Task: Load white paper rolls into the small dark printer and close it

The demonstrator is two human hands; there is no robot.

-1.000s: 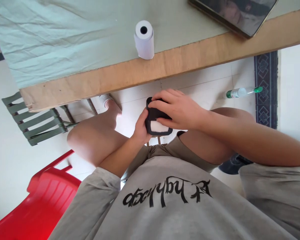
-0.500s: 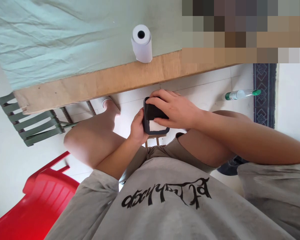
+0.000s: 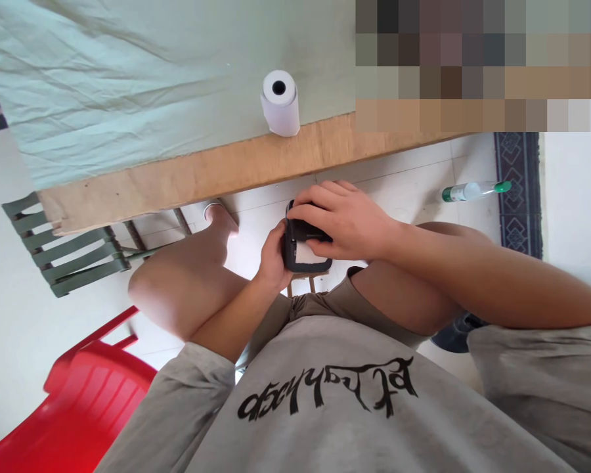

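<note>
Above my lap I hold a small black box-like device (image 3: 305, 267), which looks like a portable receipt printer. White paper (image 3: 309, 255) shows in its lower part. My left hand (image 3: 274, 256) is closed around its left side, thumb along the edge. Over its top lies my right hand (image 3: 342, 220), fingers curled on the black cover (image 3: 308, 231), thumb by the white paper. The cover looks slightly raised at its near edge; the right hand hides much of it. A white paper roll (image 3: 282, 118) with a dark core stands upright near the table's edge.
The table (image 3: 201, 172) has a pale green cloth and a bare wooden front edge. A green-strapped folding stool (image 3: 73, 246) and a red plastic chair (image 3: 93, 387) are at left. A plastic bottle (image 3: 477, 191) lies on the floor at right. The upper right is pixelated.
The near edge of the device's black cover now shows a gap with some inner parts beside the paper. My right fingers have shifted slightly; the whole view has tilted a little.
</note>
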